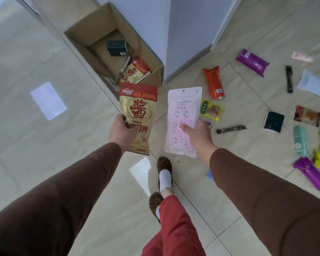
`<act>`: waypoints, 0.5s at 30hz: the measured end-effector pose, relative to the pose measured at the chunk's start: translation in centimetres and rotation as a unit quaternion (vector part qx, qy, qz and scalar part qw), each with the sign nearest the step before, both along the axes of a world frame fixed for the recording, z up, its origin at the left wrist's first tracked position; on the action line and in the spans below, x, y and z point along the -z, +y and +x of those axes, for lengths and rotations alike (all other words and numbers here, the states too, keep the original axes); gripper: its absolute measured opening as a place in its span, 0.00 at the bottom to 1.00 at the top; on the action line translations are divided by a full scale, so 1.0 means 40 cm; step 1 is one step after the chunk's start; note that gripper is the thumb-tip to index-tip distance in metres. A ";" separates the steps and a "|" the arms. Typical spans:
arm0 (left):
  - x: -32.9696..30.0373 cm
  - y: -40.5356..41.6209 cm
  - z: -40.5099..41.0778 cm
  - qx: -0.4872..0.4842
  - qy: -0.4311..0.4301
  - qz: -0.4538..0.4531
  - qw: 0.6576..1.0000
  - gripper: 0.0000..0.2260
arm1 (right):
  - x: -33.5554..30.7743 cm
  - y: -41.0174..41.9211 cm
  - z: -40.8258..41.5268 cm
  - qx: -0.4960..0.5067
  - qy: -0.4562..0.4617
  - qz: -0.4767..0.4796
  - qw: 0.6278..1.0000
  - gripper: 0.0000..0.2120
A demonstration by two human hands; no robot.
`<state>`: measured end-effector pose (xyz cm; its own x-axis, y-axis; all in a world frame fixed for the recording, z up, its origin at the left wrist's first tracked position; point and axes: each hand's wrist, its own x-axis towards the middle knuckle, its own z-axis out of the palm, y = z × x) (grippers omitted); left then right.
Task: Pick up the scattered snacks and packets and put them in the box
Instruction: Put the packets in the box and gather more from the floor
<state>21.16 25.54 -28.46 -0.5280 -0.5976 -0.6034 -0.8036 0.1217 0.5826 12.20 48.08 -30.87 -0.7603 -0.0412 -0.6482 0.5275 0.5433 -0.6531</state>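
Note:
My left hand [120,131] grips a red and beige snack bag [138,111] marked MAJIANG, held upright in the air just in front of the cardboard box [78,36]. My right hand [198,133] holds a white and pink pouch [183,115] by its right edge, thumb across its front. The open box stands on the floor against a wall corner; inside it lie a dark small carton [117,48] and another red and beige bag [136,71].
Several packets lie scattered on the tiled floor to the right: an orange packet [213,83], two purple packs [251,61] [311,174], a yellow-green packet [211,109], a dark stick [230,129], a black torch [289,79]. My feet [164,174] stand below my hands.

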 end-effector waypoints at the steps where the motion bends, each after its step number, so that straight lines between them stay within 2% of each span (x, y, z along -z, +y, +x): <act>1: -0.002 -0.034 -0.011 -0.005 0.000 -0.001 1.000 0.13 | 0.002 -0.035 -0.015 -0.003 0.000 -0.001 1.000 0.12; 6: 0.004 -0.214 -0.081 -0.022 0.001 0.004 1.000 0.14 | 0.024 -0.221 -0.093 -0.012 -0.006 -0.006 1.000 0.09; 15: 0.012 -0.543 -0.173 -0.014 -0.001 0.008 1.000 0.15 | 0.033 -0.553 -0.166 -0.019 -0.017 0.001 1.000 0.10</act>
